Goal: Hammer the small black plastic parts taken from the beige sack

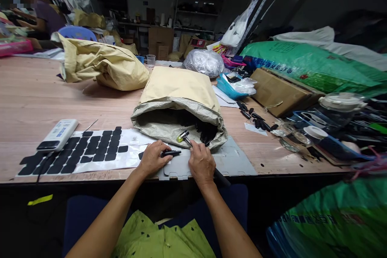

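Observation:
My left hand is closed on a small black part, held low over a grey board. In my right hand is a small hammer, its metal head with a yellow-green face up front and its dark handle coming out behind the wrist. Just beyond both hands lies a paper-covered sack with its mouth toward me; black pieces show inside. Left of my left hand, a white sheet carries rows of black rounded-square stickers.
A white power bank with a cable lies left. Behind are another sack and a clear plastic bag. At right are loose black parts, a cardboard box and a lidded jar. A person sits far left.

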Tool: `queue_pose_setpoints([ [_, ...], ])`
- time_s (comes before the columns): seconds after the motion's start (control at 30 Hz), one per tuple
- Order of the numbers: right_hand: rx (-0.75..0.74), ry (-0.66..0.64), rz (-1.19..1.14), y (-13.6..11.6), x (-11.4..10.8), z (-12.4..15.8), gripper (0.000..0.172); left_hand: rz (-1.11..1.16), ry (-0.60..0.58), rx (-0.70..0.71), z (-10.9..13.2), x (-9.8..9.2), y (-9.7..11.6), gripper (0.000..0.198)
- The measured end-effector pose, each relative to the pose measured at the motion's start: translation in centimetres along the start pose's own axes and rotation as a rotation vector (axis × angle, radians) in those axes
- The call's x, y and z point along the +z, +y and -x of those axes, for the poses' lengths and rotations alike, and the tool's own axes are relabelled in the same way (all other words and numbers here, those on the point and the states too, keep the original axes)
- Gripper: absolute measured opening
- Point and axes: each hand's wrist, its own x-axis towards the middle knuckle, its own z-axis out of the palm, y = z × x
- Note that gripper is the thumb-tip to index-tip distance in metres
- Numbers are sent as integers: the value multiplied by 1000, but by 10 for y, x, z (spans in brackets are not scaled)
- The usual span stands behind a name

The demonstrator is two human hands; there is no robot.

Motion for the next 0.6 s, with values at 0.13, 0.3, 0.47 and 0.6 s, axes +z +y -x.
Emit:
queue_pose_setpoints([
  [0.13,7,-11,-29,1,-2,-2,33,12,-16,-13,0,0,-2,16],
  [0.3,85,-10,-305,-2,-16,2,38,19,0,-29,1,-1,0,15],
  [0.47,142,-66,-651,-14,-38,20,39,33,5,-46,-1,1,-1,13],
  [0.6,125,-140,-707,-21,-51,27,39,16,1,-53,-2,2,-2,13],
])
